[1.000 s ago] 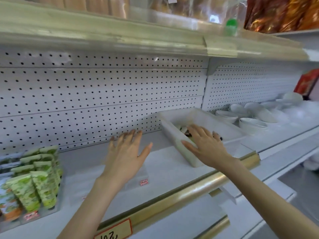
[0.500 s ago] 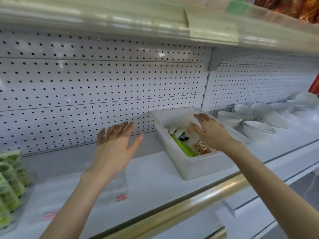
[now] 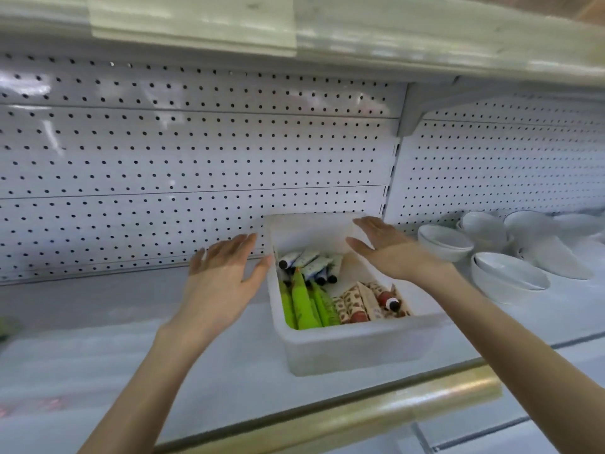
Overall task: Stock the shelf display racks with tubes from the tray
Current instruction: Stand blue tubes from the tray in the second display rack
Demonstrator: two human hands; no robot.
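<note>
Tray (image 3: 353,348): white matte plastic, rectangular, set on shelf (image 3: 229,355).
Tubes (image 3: 302,303): green, white dark-capped, brown-patterned, laid in tray; print unreadable.
Left hand (image 3: 222,280): fingers straight, spread, held beside tray wall.
Right hand (image 3: 383,247): fingers straight, together, held over tray.

No legible text: prints on tubes (image 3: 304,303) in tray (image 3: 353,352) blurred; red shelf tag (image 3: 39,405) at left unreadable.
</note>
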